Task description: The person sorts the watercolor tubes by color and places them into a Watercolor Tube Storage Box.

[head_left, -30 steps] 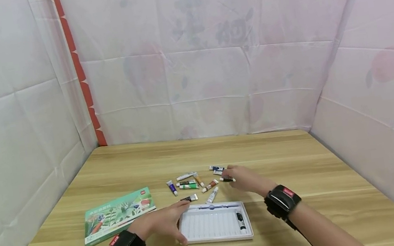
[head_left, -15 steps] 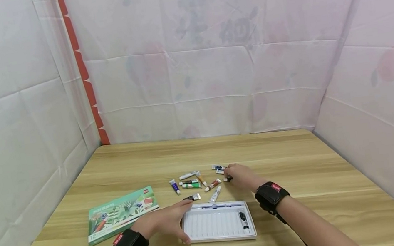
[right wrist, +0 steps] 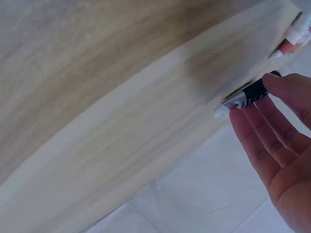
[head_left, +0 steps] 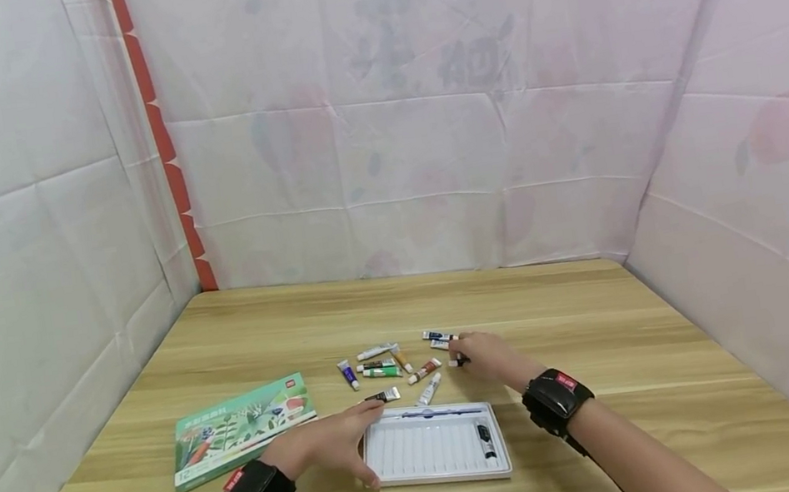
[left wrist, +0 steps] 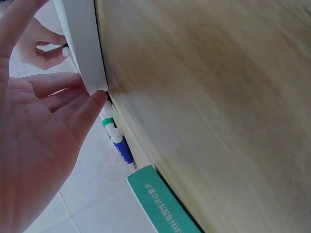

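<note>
In the head view my left hand (head_left: 325, 449) spans the left end of a white plastic tray (head_left: 435, 481), thumb near its front corner and fingers near its back corner. The left wrist view shows those fingers fairly straight, their tips against the tray wall (left wrist: 85, 43). Beyond the tray my right hand (head_left: 490, 360) pinches a small black-and-silver paint tube (right wrist: 252, 93) between thumb and fingertips, close to the tabletop. A dark paint tube (head_left: 486, 440) lies in the tray's right slot, and a thin blue paintbrush (head_left: 437, 414) lies along its back.
Several paint tubes lie scattered behind the tray, among them a green one (head_left: 382, 373), a purple one (head_left: 348, 376) and a brown one (head_left: 424, 371). To the left is a flat green illustrated box (head_left: 242, 431). White cloth (head_left: 382, 155) encloses the table.
My right hand's fingers have drawn in around the dark paint tube, which shows less than a second ago. My left hand stays at the tray.
</note>
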Available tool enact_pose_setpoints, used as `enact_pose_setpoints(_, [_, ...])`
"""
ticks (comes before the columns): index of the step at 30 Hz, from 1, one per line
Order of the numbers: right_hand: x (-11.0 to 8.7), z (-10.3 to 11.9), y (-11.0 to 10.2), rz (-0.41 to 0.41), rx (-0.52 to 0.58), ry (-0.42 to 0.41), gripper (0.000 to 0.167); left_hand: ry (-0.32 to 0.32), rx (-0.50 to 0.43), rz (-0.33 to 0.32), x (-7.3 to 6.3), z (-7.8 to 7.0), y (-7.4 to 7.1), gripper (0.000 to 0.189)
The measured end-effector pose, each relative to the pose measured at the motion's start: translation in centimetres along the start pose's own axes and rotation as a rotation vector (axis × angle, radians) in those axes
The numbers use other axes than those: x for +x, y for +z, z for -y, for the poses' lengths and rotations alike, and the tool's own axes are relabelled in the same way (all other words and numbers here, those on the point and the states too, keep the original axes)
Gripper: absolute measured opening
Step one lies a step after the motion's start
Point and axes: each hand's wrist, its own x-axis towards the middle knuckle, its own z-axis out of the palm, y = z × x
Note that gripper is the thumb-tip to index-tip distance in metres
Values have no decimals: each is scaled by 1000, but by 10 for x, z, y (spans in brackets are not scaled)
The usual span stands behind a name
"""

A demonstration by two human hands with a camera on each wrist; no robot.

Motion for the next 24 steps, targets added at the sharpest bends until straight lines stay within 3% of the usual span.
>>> enact_pose_setpoints(7, [-12, 11, -12, -43, 40, -117, 19, -11, -11, -5, -2, 2, 0, 99])
enact_pose_setpoints(24, [-38, 35, -26, -114, -20, -319, 21, -5, -28, 8, 1, 2, 1, 99])
